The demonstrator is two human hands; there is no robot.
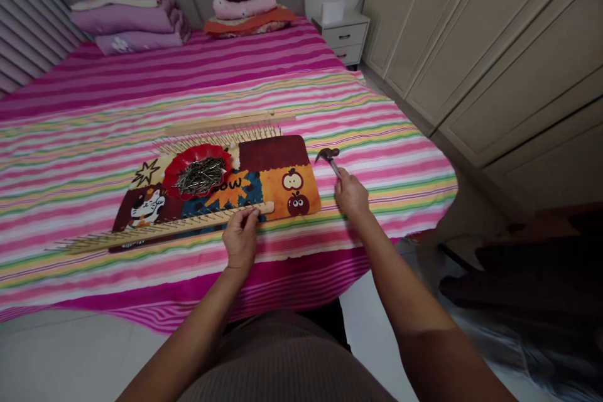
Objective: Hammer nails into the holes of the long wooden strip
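A colourful patchwork mat (277,154) lies on the striped bed. Along its near edge runs a long wooden strip (188,224) studded with a row of nails. My left hand (241,237) pinches at this strip near its right end, fingers closed; what is between them is too small to see. My right hand (350,194) is closed round the handle of a small hammer (328,156), whose head rests on the bedcover right of the mat. A red dish (181,164) full of nails sits on the mat's left half.
A second nailed wooden strip (221,127) lies along the mat's far edge. Folded purple blankets (132,22) and a pillow pile (245,9) sit at the bed's head. A white nightstand (343,34) and beige wardrobes (471,44) stand to the right.
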